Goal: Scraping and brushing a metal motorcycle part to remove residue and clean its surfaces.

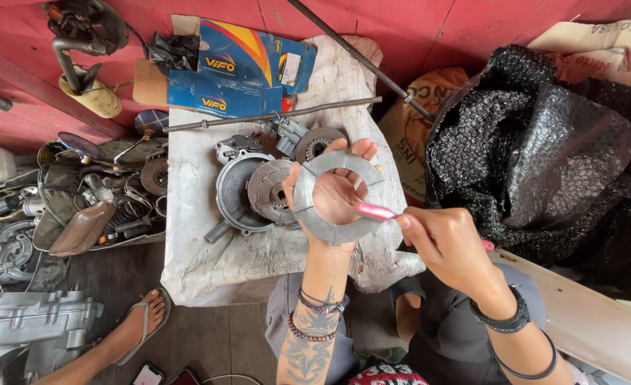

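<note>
The left hand (335,194) is raised palm up with its fingers spread through and around a flat grey metal ring (338,198), which it grips by the edge, thumb on one side and fingertips curling over the top; the palm shows through the hole in the middle. The right hand (449,246) is closed in a pinch on a small pink brush (376,211), whose tip touches the ring's right edge. Both hands hover over a block covered in dirty white cloth (208,264), and the ring is held just above its right half. Lying on the cloth just left of the ring are a round grey housing (236,192) and a stack of worn discs (273,189) leaning against it, with a smaller toothed hub (317,142) and a grey casting (238,147) behind them. A long metal rod (273,114) lies across the back of the cloth, and a second rod (358,57) slants up against the red wooden wall (415,21). Behind the rods sits an opened blue cardboard box (237,71), with black wrapping spilling from its left end. To the right a big heap of black bubble wrap (544,157) crowds the edge of the block. On the left a shallow tray (66,228) is crammed with springs, mirrors and oily parts, and below it a silver engine cover (30,321) rests on the floor. A foot in a sandal (141,324) juts in beside it.
</note>
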